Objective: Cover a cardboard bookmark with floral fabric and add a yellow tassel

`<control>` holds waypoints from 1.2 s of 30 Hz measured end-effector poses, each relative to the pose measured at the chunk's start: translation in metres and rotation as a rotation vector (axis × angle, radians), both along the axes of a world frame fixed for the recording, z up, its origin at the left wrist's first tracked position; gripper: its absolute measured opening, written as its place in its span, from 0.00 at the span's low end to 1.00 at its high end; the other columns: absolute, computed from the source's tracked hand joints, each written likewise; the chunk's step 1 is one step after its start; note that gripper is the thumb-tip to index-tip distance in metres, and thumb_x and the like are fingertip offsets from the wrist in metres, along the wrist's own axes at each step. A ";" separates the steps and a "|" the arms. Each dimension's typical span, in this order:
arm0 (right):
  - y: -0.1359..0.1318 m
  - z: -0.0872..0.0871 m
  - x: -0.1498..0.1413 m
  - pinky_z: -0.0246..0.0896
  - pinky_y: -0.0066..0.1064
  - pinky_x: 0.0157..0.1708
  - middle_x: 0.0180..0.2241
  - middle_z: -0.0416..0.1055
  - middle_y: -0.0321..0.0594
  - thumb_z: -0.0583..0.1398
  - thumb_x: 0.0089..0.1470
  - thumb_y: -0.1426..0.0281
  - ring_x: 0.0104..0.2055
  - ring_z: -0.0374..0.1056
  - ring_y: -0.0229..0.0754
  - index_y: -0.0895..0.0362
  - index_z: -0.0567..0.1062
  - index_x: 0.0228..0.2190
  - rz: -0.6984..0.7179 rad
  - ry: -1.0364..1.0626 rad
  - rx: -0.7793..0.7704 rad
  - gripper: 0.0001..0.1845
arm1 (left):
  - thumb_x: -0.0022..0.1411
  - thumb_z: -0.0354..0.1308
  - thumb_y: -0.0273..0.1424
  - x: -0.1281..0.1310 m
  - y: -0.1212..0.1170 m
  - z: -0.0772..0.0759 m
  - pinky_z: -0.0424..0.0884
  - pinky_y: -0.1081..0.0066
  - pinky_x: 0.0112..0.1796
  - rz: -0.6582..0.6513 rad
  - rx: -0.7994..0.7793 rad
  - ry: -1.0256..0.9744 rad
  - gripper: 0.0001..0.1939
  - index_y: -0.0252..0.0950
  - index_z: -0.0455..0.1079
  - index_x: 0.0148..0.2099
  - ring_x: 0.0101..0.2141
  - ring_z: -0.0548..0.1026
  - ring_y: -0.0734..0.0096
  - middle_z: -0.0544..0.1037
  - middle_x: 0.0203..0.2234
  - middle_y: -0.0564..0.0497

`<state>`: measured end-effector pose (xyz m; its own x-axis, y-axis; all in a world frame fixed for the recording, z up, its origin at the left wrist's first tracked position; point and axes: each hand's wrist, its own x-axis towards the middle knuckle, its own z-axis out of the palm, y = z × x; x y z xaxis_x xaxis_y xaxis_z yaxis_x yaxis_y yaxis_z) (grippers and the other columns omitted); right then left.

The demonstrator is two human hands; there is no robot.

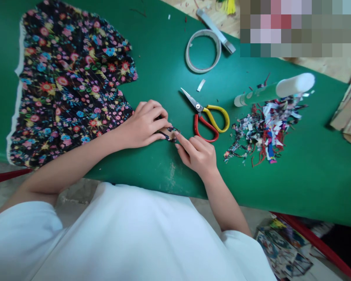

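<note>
A small tan piece edged with dark floral fabric (pixel 170 134) lies low over the table between my two hands. My left hand (pixel 148 125) is closed on its left side, thumb below and fingers above, hiding part of it. My right hand (pixel 197 154) is at its right end, index fingertip pressed on the fabric edge and thumb just below, other fingers curled. A large black floral cloth (pixel 70 86) with a white left edge spreads to the left, partly under my left forearm. Just beyond my right hand lie scissors (pixel 198 106) with one red and one yellow handle, blades apart.
A tape roll (pixel 188 54) lies at the back beside a grey metal-looking cutter (pixel 212 27). On the right, a white-capped glue bottle (pixel 260 93) rests against a heap of fabric scraps and threads (pixel 269 128). Flat tan pieces (pixel 349 109) sit at the green table's (pixel 310 187) far right.
</note>
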<state>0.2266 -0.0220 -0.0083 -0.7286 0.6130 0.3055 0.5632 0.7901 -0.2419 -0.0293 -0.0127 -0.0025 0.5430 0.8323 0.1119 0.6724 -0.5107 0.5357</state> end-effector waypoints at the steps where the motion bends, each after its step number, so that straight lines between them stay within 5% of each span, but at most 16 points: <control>1: 0.000 0.000 0.000 0.57 0.32 0.30 0.23 0.66 0.36 0.58 0.66 0.70 0.28 0.62 0.38 0.59 0.77 0.55 -0.001 0.009 0.000 0.18 | 0.66 0.59 0.38 0.000 0.000 0.000 0.64 0.47 0.51 0.000 0.002 0.000 0.14 0.37 0.75 0.51 0.54 0.68 0.48 0.75 0.46 0.40; 30: 0.005 0.008 -0.005 0.50 0.32 0.26 0.20 0.67 0.33 0.60 0.65 0.69 0.23 0.57 0.35 0.62 0.79 0.50 0.043 0.021 0.084 0.15 | 0.67 0.59 0.38 -0.001 0.000 0.000 0.65 0.45 0.52 -0.012 0.039 0.021 0.16 0.34 0.75 0.51 0.54 0.69 0.46 0.75 0.47 0.38; 36: 0.005 0.006 -0.001 0.53 0.30 0.26 0.21 0.68 0.32 0.60 0.65 0.68 0.23 0.59 0.34 0.60 0.79 0.49 0.069 0.074 0.000 0.14 | 0.67 0.59 0.37 -0.001 0.000 0.001 0.64 0.45 0.53 -0.016 0.026 0.012 0.15 0.35 0.75 0.51 0.54 0.68 0.46 0.75 0.47 0.38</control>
<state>0.2256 -0.0166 -0.0028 -0.7445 0.5625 0.3595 0.4885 0.8261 -0.2810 -0.0303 -0.0126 -0.0017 0.5575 0.8205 0.1264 0.6706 -0.5348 0.5141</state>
